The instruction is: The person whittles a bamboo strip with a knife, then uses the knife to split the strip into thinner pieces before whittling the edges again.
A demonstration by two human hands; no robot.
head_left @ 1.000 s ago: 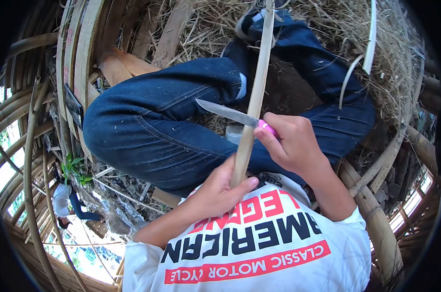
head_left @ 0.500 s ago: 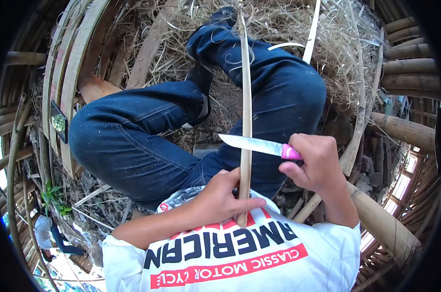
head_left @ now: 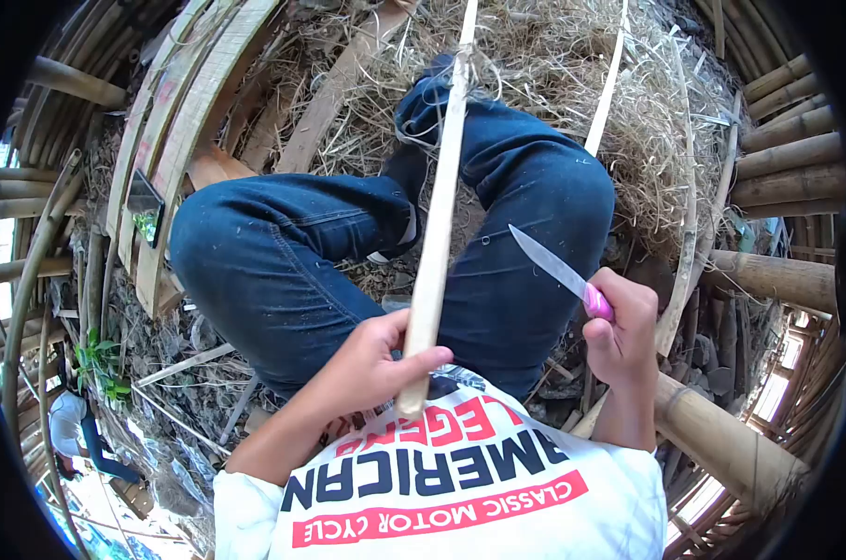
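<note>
My left hand (head_left: 385, 359) is closed around the near end of a long pale bamboo strip (head_left: 440, 210), thumb across its top. The strip runs from my lap away between my legs, with thin curled shavings (head_left: 474, 70) about its far part. In my right hand (head_left: 621, 327) is a knife (head_left: 551, 262), gripped by its pink handle. Its bare blade points up and to the left, over my right thigh and apart from the strip.
A heap of shavings (head_left: 553, 47) lies beyond my feet. Wooden planks (head_left: 185, 121) stand at the left with a phone (head_left: 146, 207) on them. A thick bamboo pole (head_left: 721, 439) lies at my right. Another person (head_left: 73, 425) is at the far left.
The knife has moved off the strip to the right, its blade tilting upward. My left hand has shifted left with the strip, which now slants and shows a broader face.
</note>
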